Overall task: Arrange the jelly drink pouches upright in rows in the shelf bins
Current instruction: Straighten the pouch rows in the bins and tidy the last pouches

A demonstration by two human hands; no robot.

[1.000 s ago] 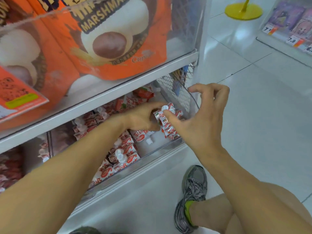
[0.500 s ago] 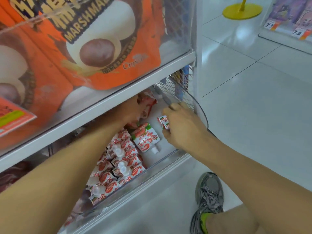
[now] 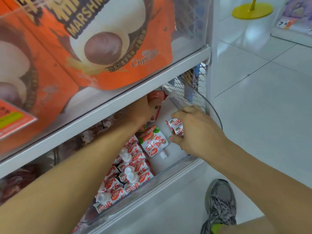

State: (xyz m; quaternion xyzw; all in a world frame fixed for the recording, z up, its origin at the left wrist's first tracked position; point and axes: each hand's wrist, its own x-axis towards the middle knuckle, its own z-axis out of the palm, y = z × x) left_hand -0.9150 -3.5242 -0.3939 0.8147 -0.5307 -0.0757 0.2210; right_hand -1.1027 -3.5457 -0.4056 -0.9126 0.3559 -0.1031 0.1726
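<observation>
Several red-and-white foil jelly drink pouches [image 3: 130,173] stand in rows at the left of the clear plastic shelf bin [image 3: 168,176]; one loose pouch [image 3: 152,141] lies flat at mid-bin. Behind it, the left hand [image 3: 140,112] grips a red pouch [image 3: 156,96]. Rightward, the right hand [image 3: 197,132] has its fingers clamped on two small pouches [image 3: 176,126]. Advisably, seat these spout-up against the existing row.

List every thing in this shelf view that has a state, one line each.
Left hand: reaching deep under the shelf, gripping a red pouch.
Right hand: holding a small bunch of pouches.
Loose pouch: lying flat on the bin floor, spout toward the front.
Row of pouches: standing, caps up, on the left of the bin.
Shelf bin: partly filled.
</observation>
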